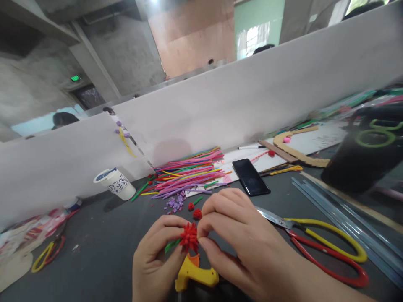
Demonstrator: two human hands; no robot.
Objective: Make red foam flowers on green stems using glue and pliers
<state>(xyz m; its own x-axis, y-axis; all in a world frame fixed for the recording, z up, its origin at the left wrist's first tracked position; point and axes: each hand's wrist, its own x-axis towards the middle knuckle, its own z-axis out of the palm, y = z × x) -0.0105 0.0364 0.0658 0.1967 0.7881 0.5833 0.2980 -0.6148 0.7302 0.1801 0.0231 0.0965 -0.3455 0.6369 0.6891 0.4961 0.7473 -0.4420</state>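
My left hand point(160, 256) pinches a spiky red flower point(189, 237) between thumb and fingers; its green stem point(172, 246) shows against the palm. From the other side, the closed thumb and forefinger of my right hand point(239, 235) meet the flower's right edge, seemingly at a petal. Whether a loose piece sits in those fingertips cannot be made out. Just below the flower is a yellow hot glue gun point(197, 274) with an orange part. Behind it lie small red balls point(197, 214) and a heap of purple bits point(176, 202).
Large scissors point(327, 247) and clear strips point(355, 218) lie at right, near a dark bottle point(362, 151). A phone point(251, 177), colourful pipe cleaners point(189, 172) and a white cup point(116, 184) stand or lie along the partition point(204, 113). Smaller scissors point(47, 256) are at left.
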